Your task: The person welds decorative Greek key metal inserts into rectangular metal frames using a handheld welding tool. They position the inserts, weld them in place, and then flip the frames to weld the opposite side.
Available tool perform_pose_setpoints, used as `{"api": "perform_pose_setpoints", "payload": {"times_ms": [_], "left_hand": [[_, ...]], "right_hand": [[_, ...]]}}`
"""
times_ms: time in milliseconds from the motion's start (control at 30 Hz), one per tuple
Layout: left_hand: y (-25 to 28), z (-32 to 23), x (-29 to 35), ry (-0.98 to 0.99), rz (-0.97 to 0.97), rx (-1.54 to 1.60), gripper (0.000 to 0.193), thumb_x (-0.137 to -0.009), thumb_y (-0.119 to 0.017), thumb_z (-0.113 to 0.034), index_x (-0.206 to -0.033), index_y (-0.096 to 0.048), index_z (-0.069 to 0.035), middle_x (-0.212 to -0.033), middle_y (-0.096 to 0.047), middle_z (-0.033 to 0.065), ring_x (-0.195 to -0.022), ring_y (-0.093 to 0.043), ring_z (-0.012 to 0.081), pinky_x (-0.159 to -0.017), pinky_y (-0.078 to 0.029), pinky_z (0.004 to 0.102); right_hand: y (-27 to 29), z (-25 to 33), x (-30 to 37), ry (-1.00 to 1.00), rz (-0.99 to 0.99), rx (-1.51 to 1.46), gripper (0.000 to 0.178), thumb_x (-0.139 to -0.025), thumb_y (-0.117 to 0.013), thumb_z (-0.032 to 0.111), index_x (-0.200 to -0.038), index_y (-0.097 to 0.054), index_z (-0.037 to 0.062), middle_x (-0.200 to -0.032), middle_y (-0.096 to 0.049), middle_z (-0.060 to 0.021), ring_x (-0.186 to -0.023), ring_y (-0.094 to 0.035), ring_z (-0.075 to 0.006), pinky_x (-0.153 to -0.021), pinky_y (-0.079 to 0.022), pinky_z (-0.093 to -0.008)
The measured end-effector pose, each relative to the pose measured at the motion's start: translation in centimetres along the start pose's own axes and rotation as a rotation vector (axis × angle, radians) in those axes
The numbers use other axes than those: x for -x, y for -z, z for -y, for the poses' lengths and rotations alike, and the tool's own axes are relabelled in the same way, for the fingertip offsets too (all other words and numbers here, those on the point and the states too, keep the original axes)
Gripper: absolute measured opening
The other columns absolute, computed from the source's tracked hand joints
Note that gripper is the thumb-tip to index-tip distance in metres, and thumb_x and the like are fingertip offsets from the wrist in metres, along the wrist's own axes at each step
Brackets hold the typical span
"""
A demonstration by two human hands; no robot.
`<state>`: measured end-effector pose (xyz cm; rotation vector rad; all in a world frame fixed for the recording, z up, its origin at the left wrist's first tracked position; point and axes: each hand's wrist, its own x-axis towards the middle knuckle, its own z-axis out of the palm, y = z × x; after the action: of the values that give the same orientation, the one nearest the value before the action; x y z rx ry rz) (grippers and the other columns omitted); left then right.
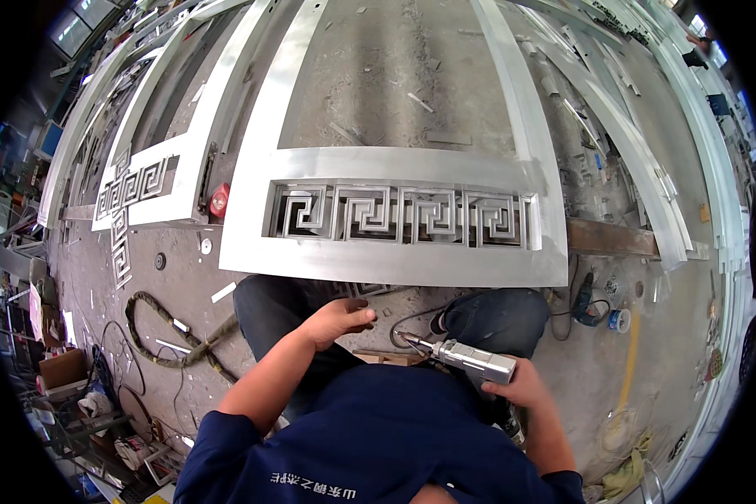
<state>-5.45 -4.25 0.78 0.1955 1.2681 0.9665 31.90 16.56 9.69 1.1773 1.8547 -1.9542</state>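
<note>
A silver welding gun (477, 361) with a narrow copper-coloured nozzle is gripped in my right hand (522, 385). Its nozzle points left, between my knees and short of the frame's near edge. My left hand (341, 320) hovers near the nozzle with curled fingers and dark fingertips; anything inside it is hidden. Just beyond my knees lies a large silver metal frame (378, 263). Set in its near opening is a row of square-spiral fretwork (363, 215). Neither hand touches the frame.
At the left, another silver frame (176, 207) carries loose fretwork pieces (120, 231), beside a red tape measure (219, 201). A thick wrapped hose (170, 359) curls over the floor. A cordless-looking drill (586, 302) and a white-blue tub (619, 320) stand right. Long metal bars flank both sides.
</note>
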Motion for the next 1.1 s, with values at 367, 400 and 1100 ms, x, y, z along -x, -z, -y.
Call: {"api": "perform_pose_setpoints", "payload": {"times_ms": [367,400,1100], "left_hand": [[-1.8,-0.1,-4.2,-0.289,-0.038,0.805,0.083,-0.089,-0.074,-0.052,-0.151,-0.04,-0.009,-0.155,-0.042,0.019,-0.145,-0.04,0.0351,-0.124,-0.027,0.0468],[-2.3,-0.2,-4.3,-0.265,-0.084,0.872,0.075,-0.09,-0.075,-0.046,-0.147,-0.044,-0.009,-0.151,-0.048,0.0166,-0.142,-0.044,0.0343,-0.124,-0.029,0.0465],[-2.3,-2.1,-0.5,-0.707,0.355,0.603,0.08,-0.084,-0.082,-0.016,-0.15,-0.042,0.001,-0.154,-0.048,0.0164,-0.144,-0.043,0.0323,-0.124,-0.026,0.0463]], "right_hand": [[3.4,1.2,0.0,0.38,-0.298,-0.128,0.054,-0.09,-0.078,0.026,-0.129,-0.059,-0.0051,-0.116,-0.071,-0.0169,-0.106,-0.069,-0.0241,-0.095,-0.055,-0.0372],[3.0,1.5,-0.2,0.36,-0.308,-0.111,0.05,-0.091,-0.076,0.025,-0.127,-0.06,-0.0052,-0.115,-0.071,-0.0164,-0.105,-0.069,-0.0232,-0.094,-0.055,-0.0366],[1.5,7.3,-10.3,0.229,-0.218,1.286,0.084,-0.088,-0.071,0.053,-0.144,-0.045,-0.0046,-0.154,-0.043,-0.0229,-0.145,-0.036,-0.0433,-0.12,-0.031,-0.0491]]}}
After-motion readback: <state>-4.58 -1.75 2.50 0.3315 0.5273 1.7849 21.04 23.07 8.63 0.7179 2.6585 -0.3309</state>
